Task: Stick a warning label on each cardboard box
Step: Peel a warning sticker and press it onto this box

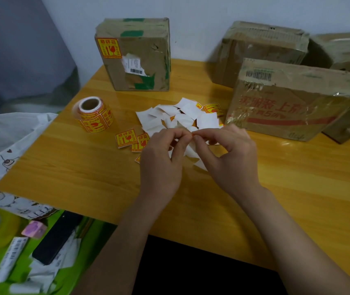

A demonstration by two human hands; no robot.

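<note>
Yellow and red, a small warning label [192,134] is pinched between the fingertips of both hands, which meet just above the wooden table [84,167]. The left hand [161,154] curls its thumb and forefinger onto the label's left edge; the right hand [227,154] pinches the other edge, its remaining fingers loosely bent. Most of the label is hidden by the fingers, so I cannot tell whether its backing is on.

Directly beyond the fingertips lies a heap of white backing papers [180,118], with a few loose labels [126,138] just left of the left hand's fingers. Further left of them stands the label roll [94,113]. Beyond the fingers and to the left, an upright cardboard box [135,54] wears a label at its upper corner. Beyond the right hand's fingers leans a printed box [286,99], with more boxes [261,50] behind it.
</note>
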